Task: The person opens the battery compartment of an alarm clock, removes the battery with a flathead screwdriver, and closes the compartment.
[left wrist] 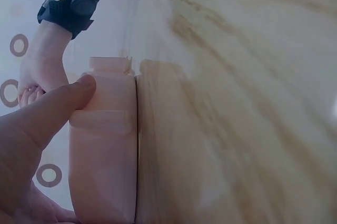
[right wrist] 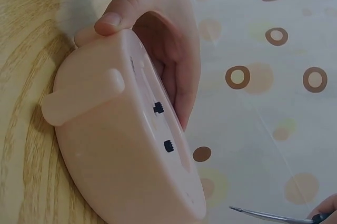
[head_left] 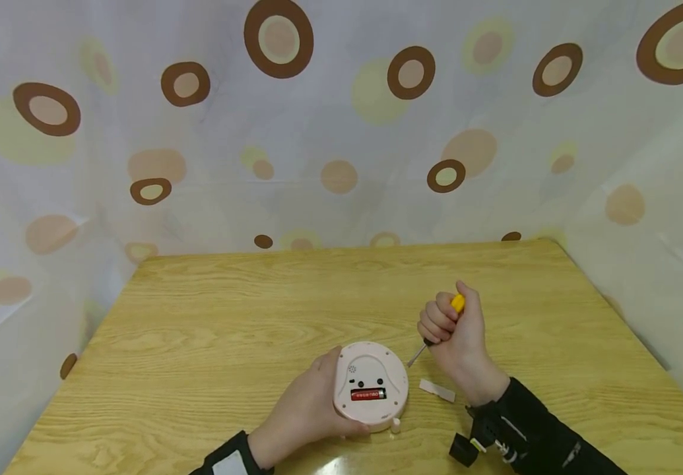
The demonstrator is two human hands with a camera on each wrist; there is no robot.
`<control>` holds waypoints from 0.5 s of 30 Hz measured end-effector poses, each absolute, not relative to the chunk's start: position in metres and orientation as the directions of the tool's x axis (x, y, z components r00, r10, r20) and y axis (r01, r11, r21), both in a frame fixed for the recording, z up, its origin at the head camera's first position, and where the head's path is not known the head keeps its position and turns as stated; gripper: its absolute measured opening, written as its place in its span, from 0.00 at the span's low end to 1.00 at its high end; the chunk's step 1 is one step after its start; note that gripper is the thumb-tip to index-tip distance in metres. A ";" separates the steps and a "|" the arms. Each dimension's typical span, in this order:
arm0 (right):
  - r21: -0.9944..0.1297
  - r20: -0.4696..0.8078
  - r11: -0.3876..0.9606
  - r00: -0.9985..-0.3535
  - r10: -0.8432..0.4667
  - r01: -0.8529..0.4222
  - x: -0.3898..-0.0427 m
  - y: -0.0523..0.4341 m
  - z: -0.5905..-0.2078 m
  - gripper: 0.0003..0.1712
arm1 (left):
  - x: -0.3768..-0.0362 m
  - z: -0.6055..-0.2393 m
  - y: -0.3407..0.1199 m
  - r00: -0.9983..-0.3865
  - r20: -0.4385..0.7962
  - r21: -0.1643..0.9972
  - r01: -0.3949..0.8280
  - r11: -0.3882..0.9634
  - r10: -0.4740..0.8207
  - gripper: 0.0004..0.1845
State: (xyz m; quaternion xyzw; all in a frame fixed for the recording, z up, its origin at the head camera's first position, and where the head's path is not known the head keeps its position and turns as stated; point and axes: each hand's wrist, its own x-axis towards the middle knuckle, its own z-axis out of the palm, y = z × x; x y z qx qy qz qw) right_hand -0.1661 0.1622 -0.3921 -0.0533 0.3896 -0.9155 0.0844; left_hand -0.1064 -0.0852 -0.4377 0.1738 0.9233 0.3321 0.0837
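- Left hand [head_left: 305, 412]: cupped round the left edge of the clock, thumb on the near rim and fingers behind it; the grip steadies the case so it cannot slide or turn.
- Clock [head_left: 371, 388]: round, pale pink, lying face down on the table [head_left: 210, 316] with its back upward, which leaves the battery bay open to view. Two small black knobs sit above the bay. A short foot projects at the near edge.
- Battery [head_left: 367, 394]: red, seated crosswise in the open bay.
- Screwdriver [head_left: 436, 330]: yellow handle, thin metal shaft slanting down and left; its tip lies just beside the clock's right rim, whether touching cannot be told.
- Cover [head_left: 437, 390]: small white strip, flat on the table just right of the clock, apart from both hands; probably the bay lid set aside.
- Right hand [head_left: 456, 333]: clenched in a fist round the screwdriver handle, thumb uppermost, wrist raised, giving firm control of the tip.
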 end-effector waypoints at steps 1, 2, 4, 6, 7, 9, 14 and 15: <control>-0.724 0.030 -0.681 -0.981 -0.190 0.109 -0.166 0.162 -0.392 0.35 | -0.106 -0.438 -0.085 -0.926 -0.042 0.642 0.263 0.720 0.376 0.70; -0.726 0.027 -0.679 -0.983 -0.182 0.106 -0.165 0.162 -0.393 0.35 | -0.106 -0.438 -0.085 -0.926 -0.045 0.641 0.261 0.722 0.375 0.70; -0.736 0.027 -0.671 -0.986 -0.166 0.093 -0.164 0.161 -0.394 0.35 | -0.106 -0.438 -0.085 -0.927 -0.048 0.640 0.258 0.723 0.373 0.70; -0.740 0.025 -0.667 -0.988 -0.153 0.085 -0.163 0.160 -0.395 0.35 | -0.106 -0.438 -0.085 -0.926 -0.050 0.642 0.257 0.723 0.373 0.70; -0.741 0.023 -0.666 -0.988 -0.151 0.084 -0.162 0.159 -0.395 0.35 | -0.106 -0.438 -0.085 -0.926 -0.050 0.641 0.257 0.723 0.374 0.70; -0.744 0.018 -0.663 -0.989 -0.148 0.085 -0.161 0.157 -0.396 0.35 | -0.106 -0.438 -0.085 -0.926 -0.049 0.646 0.257 0.719 0.375 0.70; -0.754 0.024 -0.652 -0.989 -0.146 0.078 -0.158 0.150 -0.395 0.35 | -0.107 -0.438 -0.085 -0.925 -0.046 0.654 0.257 0.711 0.376 0.70; -0.759 0.033 -0.648 -0.988 -0.148 0.072 -0.157 0.149 -0.395 0.35 | -0.107 -0.438 -0.085 -0.925 -0.044 0.655 0.258 0.710 0.376 0.70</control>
